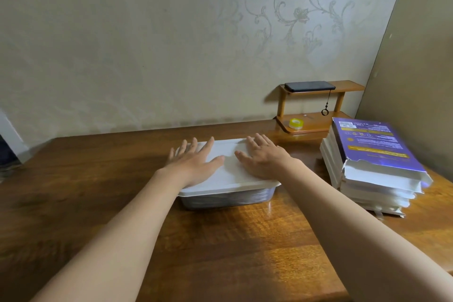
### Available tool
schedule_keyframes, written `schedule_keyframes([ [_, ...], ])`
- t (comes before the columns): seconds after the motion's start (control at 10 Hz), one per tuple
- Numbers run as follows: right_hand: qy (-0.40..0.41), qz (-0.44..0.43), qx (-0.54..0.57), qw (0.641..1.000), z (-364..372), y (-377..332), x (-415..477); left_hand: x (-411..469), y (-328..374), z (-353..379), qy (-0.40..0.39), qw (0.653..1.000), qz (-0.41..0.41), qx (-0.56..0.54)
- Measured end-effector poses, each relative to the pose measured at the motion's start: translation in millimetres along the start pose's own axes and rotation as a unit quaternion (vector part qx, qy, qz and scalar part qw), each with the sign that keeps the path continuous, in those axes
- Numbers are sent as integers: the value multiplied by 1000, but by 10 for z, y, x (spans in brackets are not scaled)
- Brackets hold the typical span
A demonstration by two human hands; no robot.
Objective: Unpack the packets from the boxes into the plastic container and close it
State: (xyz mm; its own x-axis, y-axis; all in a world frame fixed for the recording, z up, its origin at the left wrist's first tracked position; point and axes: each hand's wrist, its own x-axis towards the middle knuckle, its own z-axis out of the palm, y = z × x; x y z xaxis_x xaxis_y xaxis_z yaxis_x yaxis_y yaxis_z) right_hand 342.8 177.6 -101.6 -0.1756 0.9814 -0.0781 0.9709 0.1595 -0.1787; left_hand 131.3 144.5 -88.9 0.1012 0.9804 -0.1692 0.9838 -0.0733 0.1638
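A clear plastic container (pixel 228 200) stands in the middle of the wooden table, with its white lid (pixel 228 169) lying on top. Dark packets show dimly through its front wall. My left hand (pixel 193 162) lies flat on the left half of the lid, fingers spread. My right hand (pixel 263 158) lies flat on the right half, palm down. Neither hand grips anything. A stack of flattened, torn purple-and-white boxes (pixel 372 162) is piled on the table to the right of the container.
A small two-tier wooden shelf (pixel 318 125) stands at the back right; a black phone (pixel 310 86) lies on its top tier and a yellow tape roll (pixel 293 123) on its lower one. A patterned wall runs behind the table (pixel 220 240). A beige panel closes the right side.
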Motion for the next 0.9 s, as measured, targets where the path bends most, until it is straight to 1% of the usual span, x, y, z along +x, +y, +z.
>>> schedule_keyframes([
  [0.1,23,-11,-22,999,40,31,-57,-121,21,44,2,1000,14,26],
  [0.2,-10,-27,-64,998,101,48,-87,-159,28,88,-12,999,13,48],
  [0.3,-3,-12,-49,999,107,37,-100,-113,36,102,-17,998,5,63],
  [0.4,11,-15,-38,999,80,13,-161,-90,41,114,-22,997,-4,73],
  [0.5,41,-20,-14,999,60,2,-178,-102,47,92,-26,997,-3,66],
  [0.6,98,-30,3,995,39,-33,-222,-135,59,80,-24,998,-9,51],
  [0.7,115,-18,-3,993,21,-48,-255,-157,65,83,-16,999,-12,39],
  [0.8,108,-11,2,994,-53,-97,-302,-230,69,28,-1,1000,-8,12],
  [0.9,128,0,30,991,-249,-172,-316,-280,101,-114,71,996,33,-36],
])
